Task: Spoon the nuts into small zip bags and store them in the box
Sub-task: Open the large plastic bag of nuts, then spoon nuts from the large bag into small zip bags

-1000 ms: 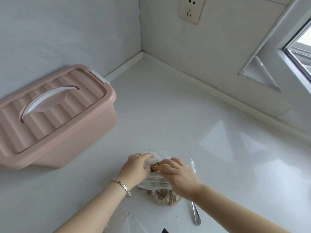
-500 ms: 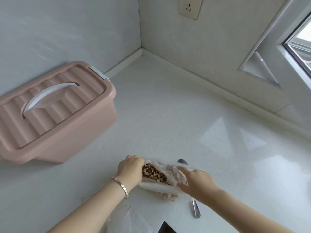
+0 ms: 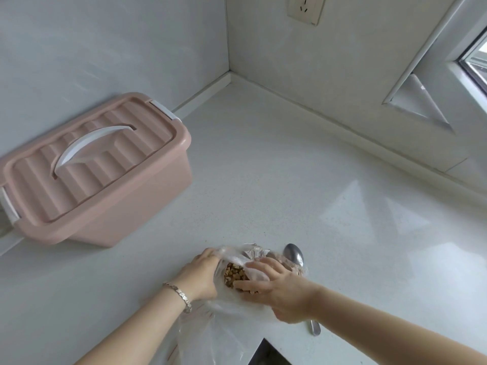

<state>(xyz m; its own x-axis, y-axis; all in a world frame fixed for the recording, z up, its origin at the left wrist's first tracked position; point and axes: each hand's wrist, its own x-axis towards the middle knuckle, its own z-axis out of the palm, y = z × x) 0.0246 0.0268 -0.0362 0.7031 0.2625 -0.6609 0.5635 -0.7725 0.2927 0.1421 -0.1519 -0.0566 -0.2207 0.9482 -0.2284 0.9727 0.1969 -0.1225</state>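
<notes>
A clear plastic bag (image 3: 245, 255) of brown nuts (image 3: 234, 275) lies on the white counter near the front edge. My left hand (image 3: 200, 275) grips the bag's left rim and my right hand (image 3: 279, 288) grips its right rim, holding the mouth apart so the nuts show. A metal spoon (image 3: 293, 255) lies on the counter just right of the bag, its handle passing under my right wrist. The pink storage box (image 3: 110, 206) with its lid on and a white handle stands at the left against the wall. More clear bags (image 3: 210, 335) lie below my hands.
The white counter (image 3: 303, 180) runs back into a wall corner. A wall socket (image 3: 305, 7) sits high on the right wall and a window frame (image 3: 469, 64) is at the far right. A dark gap (image 3: 268, 354) cuts the counter's front edge.
My hands pulled the bag's mouth apart, exposing the nuts. My right hand then moved back in over the right rim. The spoon's bowl came into view beside the bag.
</notes>
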